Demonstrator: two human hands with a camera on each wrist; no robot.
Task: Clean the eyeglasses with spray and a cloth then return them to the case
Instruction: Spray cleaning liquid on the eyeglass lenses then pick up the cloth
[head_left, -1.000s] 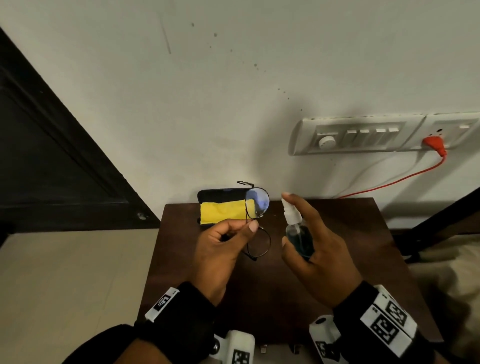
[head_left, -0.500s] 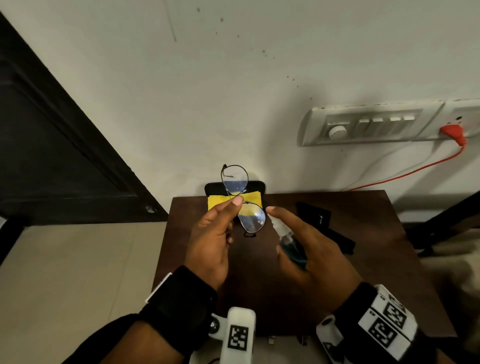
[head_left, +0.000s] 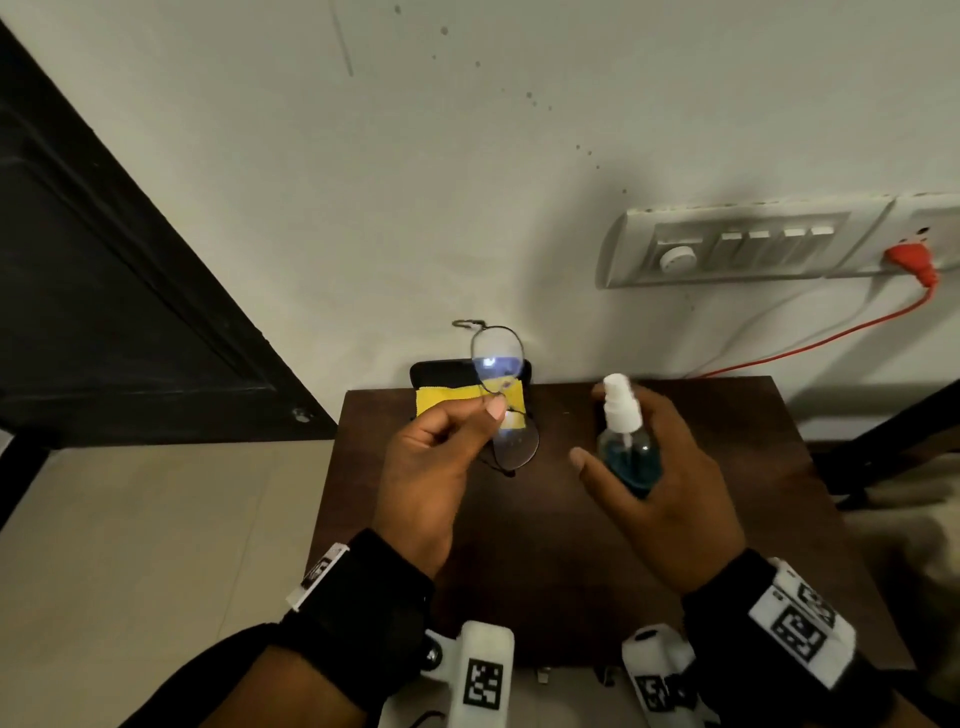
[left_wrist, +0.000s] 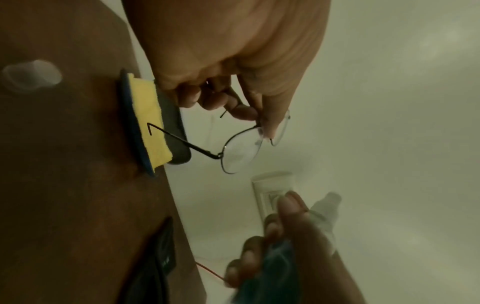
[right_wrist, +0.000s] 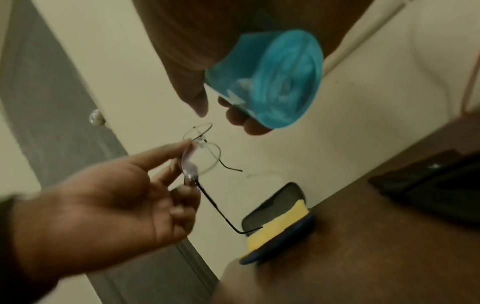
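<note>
My left hand (head_left: 488, 415) pinches the thin black wire eyeglasses (head_left: 497, 358) at the bridge and holds them on end above the table's back left, one lens above the other. The pinch also shows in the left wrist view on the eyeglasses (left_wrist: 241, 152) and in the right wrist view on the eyeglasses (right_wrist: 201, 158). My right hand (head_left: 670, 467) grips a small spray bottle (head_left: 623, 441) of blue liquid with a white nozzle, upright, to the right of the eyeglasses. The black case (head_left: 441, 371) lies open at the table's back edge with the yellow cloth (head_left: 447, 402) on it.
The small brown table (head_left: 571, 545) stands against a white wall. A black pouch-like item (right_wrist: 428, 185) lies on the table's right part. A switchboard (head_left: 727, 249) with a red plug (head_left: 914, 260) and cord is on the wall. A dark door (head_left: 104, 260) is at left.
My right hand has drawn the spray bottle to the right, away from the lenses, and stood it more upright. The left hand still holds the eyeglasses on end.
</note>
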